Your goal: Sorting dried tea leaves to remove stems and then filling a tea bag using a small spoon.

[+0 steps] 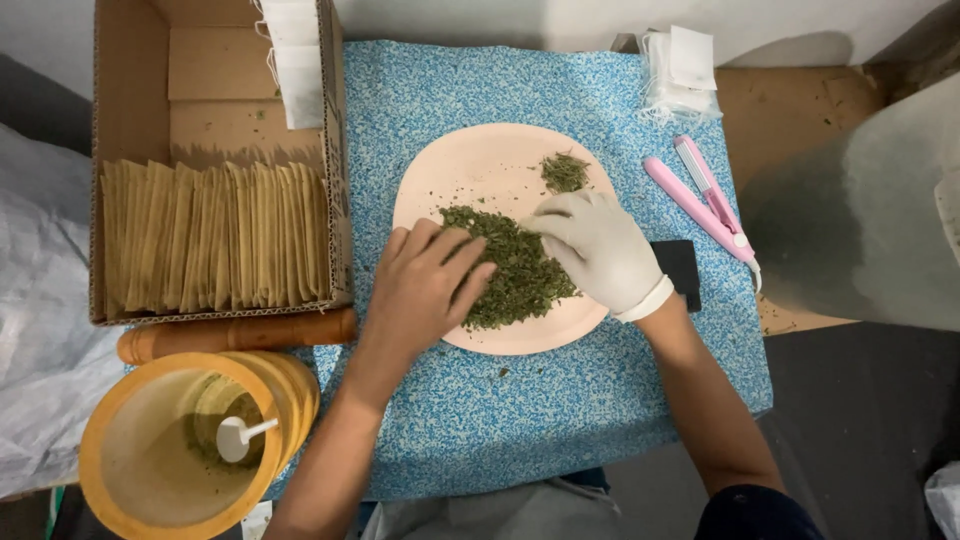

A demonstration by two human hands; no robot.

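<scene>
Seen from above, the worker's two forearms were uncovered from wrist to elbow. The right hand wore a thin, pale whitish disposable glove that wrinkled loosely over the knuckles and ended in a rolled cuff at the wrist. The left hand was ungloved, with no ring, watch or band showing on it. A dark navy short sleeve edged the right upper arm at the bottom of the frame. Between the arms, a strip of light grey garment fabric covered the lap, with a sliver of blue cloth showing just above it
</scene>
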